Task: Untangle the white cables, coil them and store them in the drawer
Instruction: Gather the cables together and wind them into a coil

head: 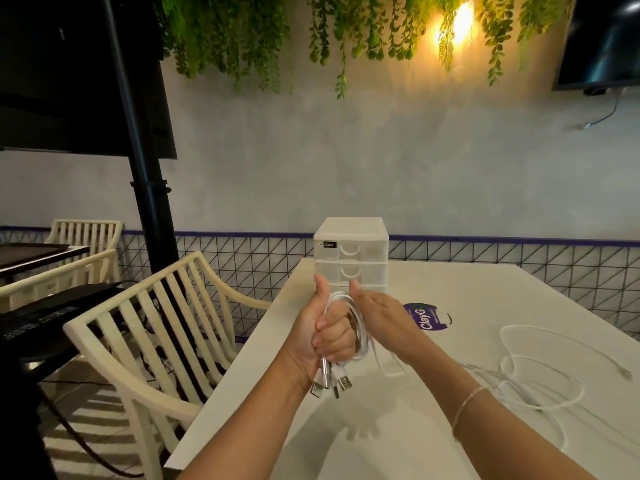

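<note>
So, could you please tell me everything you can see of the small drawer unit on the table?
The drawer unit is a small, translucent white plastic tower with stacked drawers, each with a curved finger recess in its front. Two drawers show fully and look closed; a third below is mostly hidden behind the hands. A small dark label sits at its upper left corner. It stands upright on the white table, near the far edge. Whether either hand touches it cannot be told.

White cables and the drawer unit

I see one coiled cable bundle (349, 327) raised just in front of the translucent white drawer unit (350, 252), its metal USB plugs hanging below; right of the unit, the loose white cables (526, 368) sprawl in tangled loops, and its visible drawers sit closed.
</note>
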